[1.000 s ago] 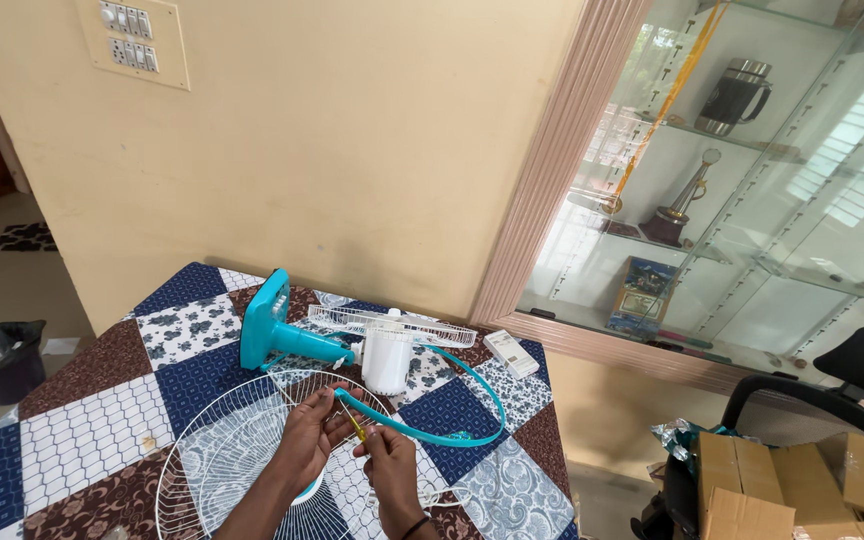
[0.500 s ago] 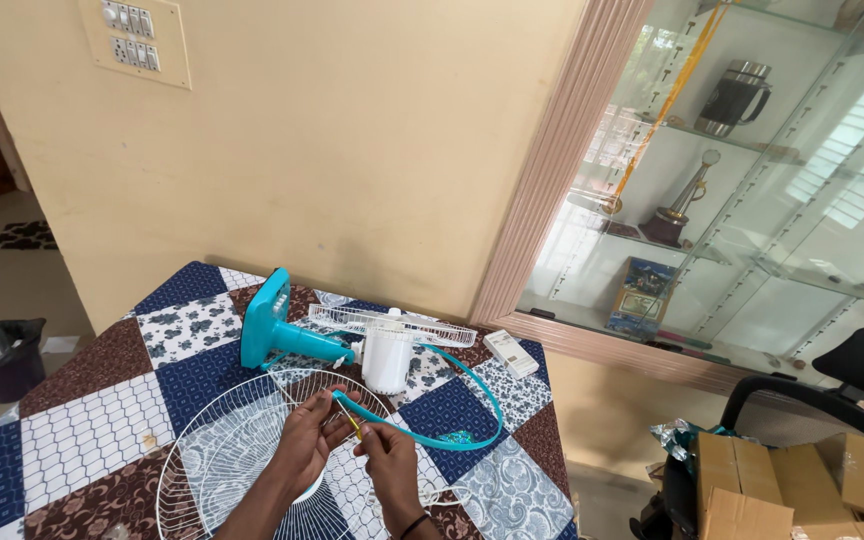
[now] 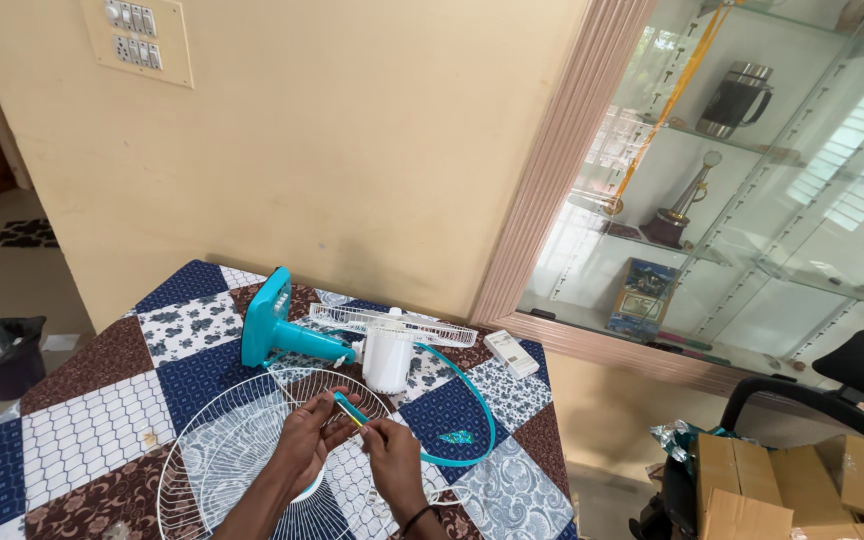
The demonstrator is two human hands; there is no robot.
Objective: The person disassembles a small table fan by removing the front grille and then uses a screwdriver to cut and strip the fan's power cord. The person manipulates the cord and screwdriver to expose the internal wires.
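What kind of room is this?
Probably a room in a home: a table with a patchwork cloth, a glass display cabinet holding a trophy, and a wall switch panel.

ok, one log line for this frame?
left hand: pinching small teal-yellow tool | right hand: on tool too | under: white wire fan grille | patchwork tablecloth

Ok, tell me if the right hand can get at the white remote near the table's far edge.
Probably yes. The right hand is busy pinching the small teal piece with the left hand, but only the thin teal ring lies flat between it and the remote; nothing tall blocks the way.
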